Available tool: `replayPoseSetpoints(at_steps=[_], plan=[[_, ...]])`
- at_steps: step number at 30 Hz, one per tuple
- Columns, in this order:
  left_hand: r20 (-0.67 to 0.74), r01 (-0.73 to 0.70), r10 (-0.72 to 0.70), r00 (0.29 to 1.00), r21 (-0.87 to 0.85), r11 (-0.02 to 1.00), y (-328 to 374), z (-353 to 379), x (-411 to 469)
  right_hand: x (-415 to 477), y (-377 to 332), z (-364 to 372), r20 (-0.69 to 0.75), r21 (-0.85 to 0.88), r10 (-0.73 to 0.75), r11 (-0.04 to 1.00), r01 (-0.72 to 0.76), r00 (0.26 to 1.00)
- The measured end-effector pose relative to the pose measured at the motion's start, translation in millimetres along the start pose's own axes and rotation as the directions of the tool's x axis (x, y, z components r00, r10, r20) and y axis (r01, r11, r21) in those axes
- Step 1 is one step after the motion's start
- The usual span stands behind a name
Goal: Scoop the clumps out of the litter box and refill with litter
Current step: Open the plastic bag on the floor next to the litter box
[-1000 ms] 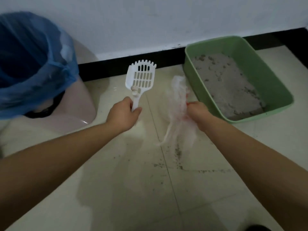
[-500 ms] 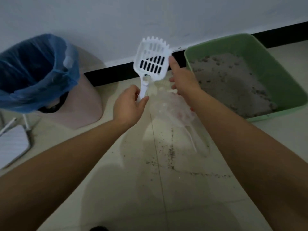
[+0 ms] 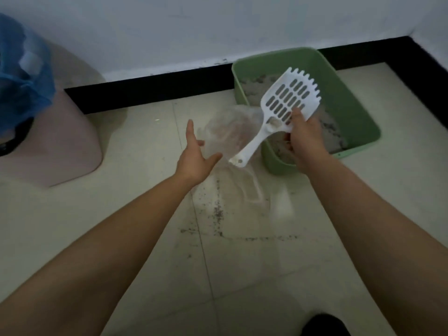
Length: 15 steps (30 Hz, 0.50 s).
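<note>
Right of centre, the right hand [image 3: 306, 141] grips a white slotted litter scoop [image 3: 289, 99] near the base of its head, above the green litter box [image 3: 351, 110] at upper right. The left hand [image 3: 194, 155] is open with fingers spread, beside a clear plastic bag [image 3: 230, 130].

I am looking down at the corner of a room in what I take to be a home, one with a cat in it. The floor [image 3: 145, 238] is pale glossy tile with thin grout lines. It meets a plain white wall [image 3: 169, 32] along a black skirting board [image 3: 145, 88]. A green litter box [image 3: 358, 122] sits in the corner by that skirting, holding grey litter [image 3: 252, 86], and a white slotted scoop [image 3: 288, 100] is held above it. Dark grains [image 3: 218, 212] lie scattered along the grout near the box. To the left stands a pink bin [image 3: 60, 146] lined with a blue bag [image 3: 21, 88]. The light is dim.
</note>
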<state>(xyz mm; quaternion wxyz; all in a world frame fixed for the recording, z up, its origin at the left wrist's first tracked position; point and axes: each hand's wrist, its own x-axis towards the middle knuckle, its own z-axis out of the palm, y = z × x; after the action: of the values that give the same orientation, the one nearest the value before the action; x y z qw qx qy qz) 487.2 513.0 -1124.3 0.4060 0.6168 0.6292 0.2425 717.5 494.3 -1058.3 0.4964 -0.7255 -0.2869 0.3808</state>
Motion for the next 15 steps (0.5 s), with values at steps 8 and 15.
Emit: replayPoseSetpoints(at_steps=[8,15], plan=[[-0.311,0.203,-0.164,0.936,0.097,0.974,-41,-7,-13,-40,36,7,0.121,-0.258,-0.076,0.96,0.105,0.99],[-0.304,0.35,-0.399,0.865,-0.205,0.914,-85,-59,-19,-54,92,41,0.159,-0.485,-0.009,0.87,0.086,0.987]])
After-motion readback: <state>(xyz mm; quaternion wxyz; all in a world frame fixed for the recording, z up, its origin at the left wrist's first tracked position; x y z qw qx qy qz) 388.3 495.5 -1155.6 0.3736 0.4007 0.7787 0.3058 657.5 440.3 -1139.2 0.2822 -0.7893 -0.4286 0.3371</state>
